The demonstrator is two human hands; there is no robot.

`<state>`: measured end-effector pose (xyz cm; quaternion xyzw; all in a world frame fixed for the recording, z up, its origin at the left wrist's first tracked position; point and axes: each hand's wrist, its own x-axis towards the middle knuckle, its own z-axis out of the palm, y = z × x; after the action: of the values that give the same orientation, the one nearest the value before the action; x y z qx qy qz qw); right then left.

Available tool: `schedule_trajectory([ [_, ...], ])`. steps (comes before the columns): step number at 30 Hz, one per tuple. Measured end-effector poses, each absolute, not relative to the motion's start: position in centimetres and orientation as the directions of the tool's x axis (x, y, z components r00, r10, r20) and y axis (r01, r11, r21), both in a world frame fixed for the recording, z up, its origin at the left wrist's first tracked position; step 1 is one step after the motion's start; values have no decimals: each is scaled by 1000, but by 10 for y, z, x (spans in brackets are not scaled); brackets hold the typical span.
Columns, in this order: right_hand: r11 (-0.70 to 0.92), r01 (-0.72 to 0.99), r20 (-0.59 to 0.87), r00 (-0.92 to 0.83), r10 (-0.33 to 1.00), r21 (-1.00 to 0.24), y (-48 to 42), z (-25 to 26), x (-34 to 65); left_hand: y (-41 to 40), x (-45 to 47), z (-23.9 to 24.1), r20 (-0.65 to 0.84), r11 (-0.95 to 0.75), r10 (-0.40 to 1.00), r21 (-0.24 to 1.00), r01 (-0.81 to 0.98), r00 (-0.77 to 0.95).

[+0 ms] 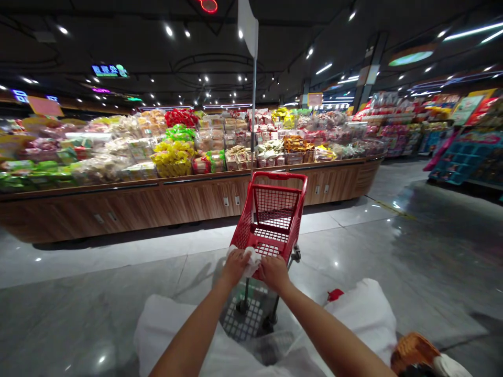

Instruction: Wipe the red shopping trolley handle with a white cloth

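A small red shopping cart [275, 209] stands on the glossy floor right in front of me, its upper basket holding nothing I can see. Both of my hands rest on its near handle. My left hand [234, 266] is closed on the handle and also pinches a white crumpled paper or tissue [251, 260]. My right hand [275, 272] is closed on the handle beside it. A thin pole with a white flag [248, 26] rises from the cart. Below the hands sits the cart's grey lower basket [245, 317].
A long wooden display island [176, 201] piled with packaged snacks runs across ahead. More shelves of goods [396, 128] and blue crates [459, 162] stand at the right. A yellow floor line [387, 207] crosses the grey tiles. My white clothing [365, 314] fills the bottom.
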<state>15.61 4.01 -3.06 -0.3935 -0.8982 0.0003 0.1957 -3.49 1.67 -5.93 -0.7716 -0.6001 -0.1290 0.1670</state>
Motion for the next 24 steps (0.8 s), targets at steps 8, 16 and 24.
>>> schedule_trajectory([
  [8,780,623,394,-706,589,-48,89,-35,224,33,-27,-34,243,-435,862,-99,895,446],
  [16,723,688,402,-648,648,-57,98,-40,229,47,30,-32,250,-309,916,-59,949,314],
  [24,772,629,423,-679,600,-84,97,-42,230,41,26,-25,214,-363,897,-145,921,387],
])
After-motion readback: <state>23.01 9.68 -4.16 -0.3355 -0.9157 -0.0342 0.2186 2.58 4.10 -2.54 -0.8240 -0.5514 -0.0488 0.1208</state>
